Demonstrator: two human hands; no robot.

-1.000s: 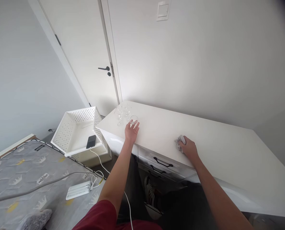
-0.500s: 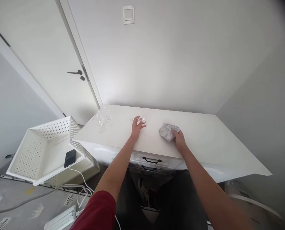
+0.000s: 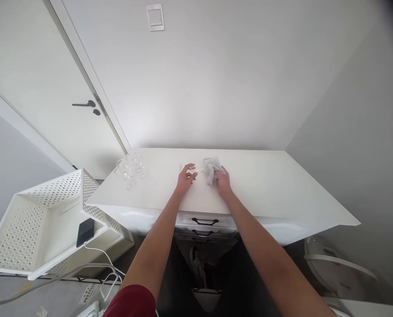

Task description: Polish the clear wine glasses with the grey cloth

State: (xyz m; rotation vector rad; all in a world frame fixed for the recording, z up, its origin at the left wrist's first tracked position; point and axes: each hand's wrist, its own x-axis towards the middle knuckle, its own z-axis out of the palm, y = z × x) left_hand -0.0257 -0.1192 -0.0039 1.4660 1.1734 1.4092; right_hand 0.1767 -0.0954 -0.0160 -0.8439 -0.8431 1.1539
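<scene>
My left hand is closed around a small clear stemmed glass, held on its side just above the white cabinet top. A crumpled light grey cloth is gripped in my right hand. The cloth is up against the right end of the glass, so that end is hidden. Some blur is on the cloth. Several similar clear glasses are grouped at the left end of the cabinet top.
A white perforated basket stands left of the cabinet, with a phone on its edge and a white cable running from it. Drawers with black handles face me. Behind are a wall and a door.
My right hand has moved left with the cloth, bringing it against the glass. My left hand still holds the glass. The whole view has shifted slightly.
</scene>
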